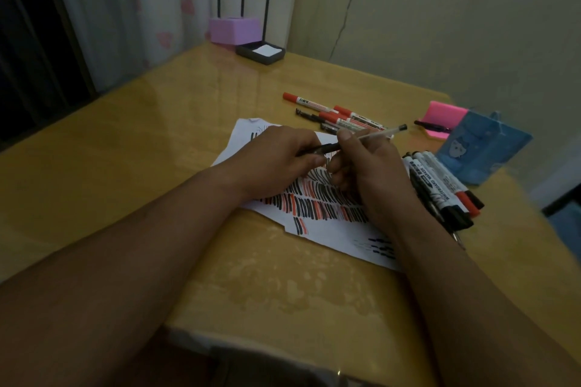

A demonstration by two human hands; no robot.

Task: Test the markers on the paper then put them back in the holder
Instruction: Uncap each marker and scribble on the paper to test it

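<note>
Both your hands meet over the paper (330,229) in the middle of the desk (125,141). Your left hand (276,160) has its fingers (309,162) curled round a short dark piece (320,148); whether it is a cap or a pen, I cannot tell. Your right hand (367,170) pinches a thin clear pen (377,133), its black end pointing away to the right. Red and black strokes cover the paper. A bunch of whiteboard markers (440,185) lies just beside your right wrist. Red-capped markers (333,113) lie beyond the paper. The blue holder (484,148) stands near the desk's right edge, beside pink sticky notes (443,113).
</note>
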